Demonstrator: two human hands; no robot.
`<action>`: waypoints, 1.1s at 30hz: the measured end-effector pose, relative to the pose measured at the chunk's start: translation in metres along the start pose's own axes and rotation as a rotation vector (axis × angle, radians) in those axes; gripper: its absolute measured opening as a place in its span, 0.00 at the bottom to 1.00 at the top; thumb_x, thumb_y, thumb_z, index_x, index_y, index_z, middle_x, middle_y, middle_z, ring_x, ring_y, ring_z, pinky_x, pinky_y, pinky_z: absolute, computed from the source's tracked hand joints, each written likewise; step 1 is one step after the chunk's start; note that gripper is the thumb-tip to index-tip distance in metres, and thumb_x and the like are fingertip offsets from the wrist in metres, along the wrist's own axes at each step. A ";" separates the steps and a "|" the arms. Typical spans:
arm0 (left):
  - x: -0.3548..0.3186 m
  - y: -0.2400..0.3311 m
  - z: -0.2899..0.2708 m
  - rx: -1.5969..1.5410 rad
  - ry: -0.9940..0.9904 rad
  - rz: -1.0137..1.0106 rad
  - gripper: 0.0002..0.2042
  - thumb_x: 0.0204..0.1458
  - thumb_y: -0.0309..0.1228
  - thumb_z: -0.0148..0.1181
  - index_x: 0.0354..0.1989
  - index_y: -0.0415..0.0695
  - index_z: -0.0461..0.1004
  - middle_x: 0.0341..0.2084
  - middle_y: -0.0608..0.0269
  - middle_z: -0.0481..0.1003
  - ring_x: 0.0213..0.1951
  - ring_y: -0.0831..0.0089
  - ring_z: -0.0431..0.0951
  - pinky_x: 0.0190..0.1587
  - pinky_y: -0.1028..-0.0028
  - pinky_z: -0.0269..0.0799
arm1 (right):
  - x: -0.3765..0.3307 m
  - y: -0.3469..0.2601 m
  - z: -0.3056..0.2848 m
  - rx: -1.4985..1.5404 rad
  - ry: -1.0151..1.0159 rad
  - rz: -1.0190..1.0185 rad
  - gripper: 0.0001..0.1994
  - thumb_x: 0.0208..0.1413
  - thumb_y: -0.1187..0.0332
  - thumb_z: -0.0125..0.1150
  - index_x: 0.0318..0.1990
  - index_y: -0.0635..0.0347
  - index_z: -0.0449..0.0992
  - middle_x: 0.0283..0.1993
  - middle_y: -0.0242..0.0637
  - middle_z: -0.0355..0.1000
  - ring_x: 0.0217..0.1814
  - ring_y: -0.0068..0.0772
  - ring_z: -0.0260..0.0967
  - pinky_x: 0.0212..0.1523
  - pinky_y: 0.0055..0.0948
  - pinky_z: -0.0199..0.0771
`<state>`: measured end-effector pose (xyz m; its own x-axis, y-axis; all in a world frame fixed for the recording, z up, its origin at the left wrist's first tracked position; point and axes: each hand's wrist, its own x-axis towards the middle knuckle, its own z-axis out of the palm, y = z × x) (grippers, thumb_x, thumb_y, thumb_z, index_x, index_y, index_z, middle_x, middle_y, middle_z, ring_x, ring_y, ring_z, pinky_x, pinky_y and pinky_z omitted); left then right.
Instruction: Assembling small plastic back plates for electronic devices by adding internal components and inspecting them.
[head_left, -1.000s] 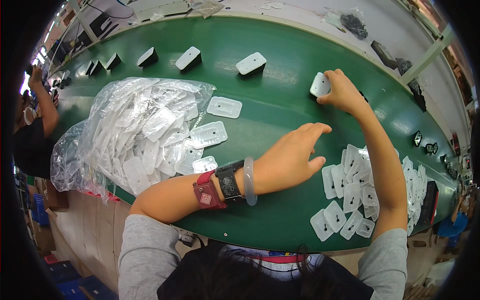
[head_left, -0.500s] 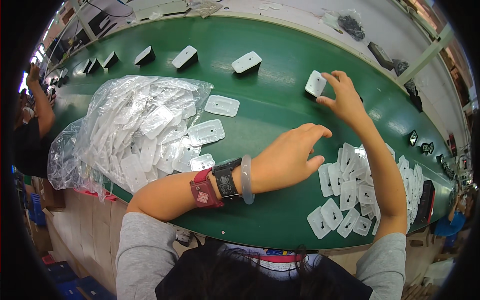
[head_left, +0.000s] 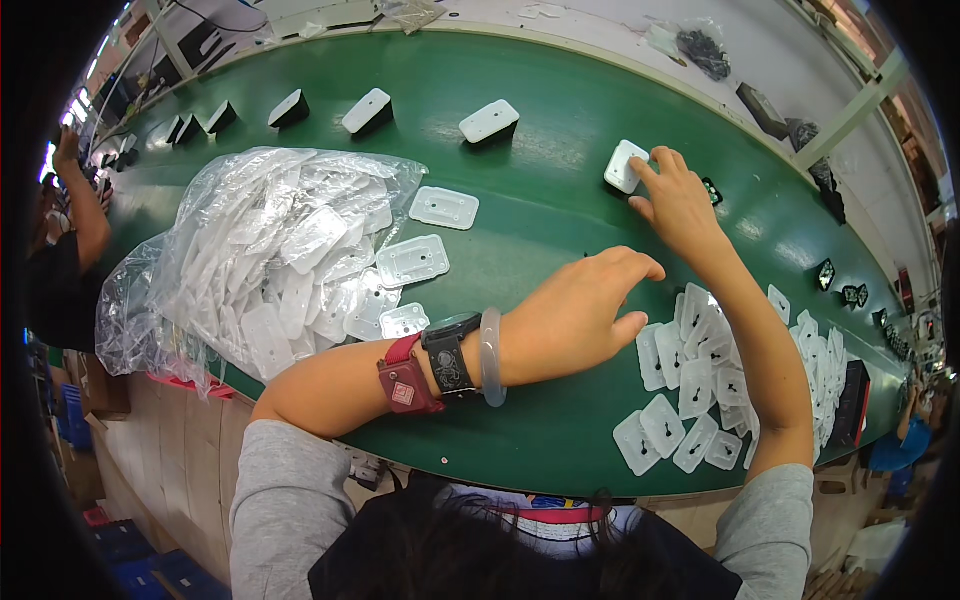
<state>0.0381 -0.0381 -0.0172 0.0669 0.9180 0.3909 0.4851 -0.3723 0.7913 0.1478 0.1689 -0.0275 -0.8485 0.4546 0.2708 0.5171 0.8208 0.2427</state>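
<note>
My right hand (head_left: 680, 205) reaches to the far right of the green table (head_left: 540, 400). Its index fingertip rests at the edge of a black block with a white rounded plate on top (head_left: 625, 167); thumb and fingers are apart, not wrapped round it. My left hand (head_left: 575, 315) hovers over the middle of the table, palm down, thumb apart from the fingers, holding nothing. Just right of it lies a pile of small translucent plates with dark centre marks (head_left: 697, 390). A small black part (head_left: 712, 190) shows beyond my right hand.
At left, a clear plastic bag (head_left: 280, 250) spills translucent plates, with several loose ones such as a rectangular plate (head_left: 443, 208) beside it. White-topped black blocks (head_left: 490, 122) stand in a row along the far side. A co-worker's arm (head_left: 85, 200) shows at far left.
My right hand has shifted slightly left and down, its index finger now over the white plate's edge. More of the small black part shows behind it. My left hand has stayed put.
</note>
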 end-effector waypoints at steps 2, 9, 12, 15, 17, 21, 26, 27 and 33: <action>0.000 0.000 -0.001 0.005 0.016 0.026 0.18 0.47 0.21 0.58 0.49 0.40 0.69 0.40 0.56 0.73 0.33 0.67 0.76 0.38 0.70 0.72 | -0.001 0.000 0.003 0.025 0.047 -0.009 0.25 0.47 0.66 0.66 0.53 0.58 0.68 0.52 0.44 0.62 0.53 0.44 0.64 0.47 0.37 0.71; 0.002 0.000 -0.005 0.039 0.042 0.058 0.18 0.46 0.21 0.58 0.48 0.40 0.70 0.41 0.57 0.73 0.33 0.66 0.75 0.38 0.70 0.72 | 0.001 0.003 0.005 0.108 0.064 -0.018 0.24 0.48 0.68 0.64 0.54 0.58 0.67 0.51 0.45 0.62 0.52 0.44 0.64 0.47 0.37 0.72; 0.003 0.000 -0.006 0.051 0.052 0.062 0.18 0.46 0.21 0.59 0.47 0.41 0.70 0.41 0.57 0.73 0.33 0.67 0.75 0.38 0.70 0.72 | 0.002 0.003 0.005 0.112 0.044 -0.023 0.24 0.48 0.68 0.63 0.54 0.59 0.67 0.52 0.45 0.62 0.52 0.44 0.64 0.47 0.36 0.72; 0.005 -0.001 -0.008 0.064 0.056 0.066 0.17 0.45 0.21 0.59 0.47 0.41 0.70 0.40 0.57 0.73 0.33 0.67 0.75 0.38 0.70 0.72 | 0.004 0.002 0.004 0.115 0.020 -0.019 0.24 0.49 0.69 0.63 0.54 0.59 0.66 0.52 0.45 0.62 0.52 0.45 0.64 0.48 0.36 0.71; 0.005 -0.002 -0.012 0.081 0.063 0.071 0.17 0.45 0.21 0.59 0.46 0.41 0.71 0.39 0.57 0.73 0.33 0.67 0.75 0.38 0.70 0.72 | 0.006 -0.001 0.002 0.116 -0.016 -0.012 0.24 0.49 0.69 0.62 0.55 0.59 0.66 0.52 0.44 0.62 0.52 0.45 0.64 0.48 0.37 0.71; 0.011 -0.002 -0.038 0.176 0.078 0.082 0.16 0.44 0.22 0.60 0.44 0.42 0.72 0.38 0.58 0.75 0.34 0.63 0.76 0.39 0.68 0.72 | 0.008 -0.001 0.000 0.122 -0.011 -0.006 0.23 0.49 0.70 0.62 0.55 0.59 0.66 0.52 0.45 0.62 0.52 0.45 0.64 0.49 0.36 0.71; 0.017 -0.024 -0.100 0.922 -0.106 -0.173 0.16 0.40 0.24 0.63 0.41 0.43 0.73 0.40 0.58 0.76 0.37 0.56 0.77 0.40 0.63 0.73 | -0.006 -0.005 -0.007 0.158 0.069 -0.002 0.23 0.50 0.71 0.62 0.55 0.59 0.67 0.54 0.44 0.63 0.54 0.45 0.64 0.51 0.36 0.70; 0.017 -0.035 -0.105 1.039 -0.148 -0.326 0.16 0.38 0.24 0.64 0.39 0.43 0.74 0.38 0.58 0.76 0.37 0.57 0.77 0.40 0.64 0.73 | -0.008 -0.007 -0.011 0.178 0.106 -0.015 0.23 0.50 0.71 0.62 0.55 0.59 0.67 0.54 0.44 0.63 0.54 0.44 0.64 0.51 0.35 0.70; 0.014 -0.068 -0.124 1.060 -0.331 -0.419 0.05 0.39 0.25 0.59 0.24 0.37 0.77 0.23 0.51 0.77 0.22 0.53 0.74 0.28 0.65 0.72 | -0.053 -0.027 -0.049 0.374 0.095 0.050 0.22 0.50 0.72 0.61 0.55 0.59 0.69 0.56 0.41 0.64 0.55 0.41 0.65 0.52 0.34 0.69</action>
<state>-0.1023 -0.0166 -0.0072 -0.1220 0.9901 -0.0699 0.9925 0.1211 -0.0161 0.1848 0.1060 -0.0029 -0.8002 0.4774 0.3630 0.4659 0.8760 -0.1250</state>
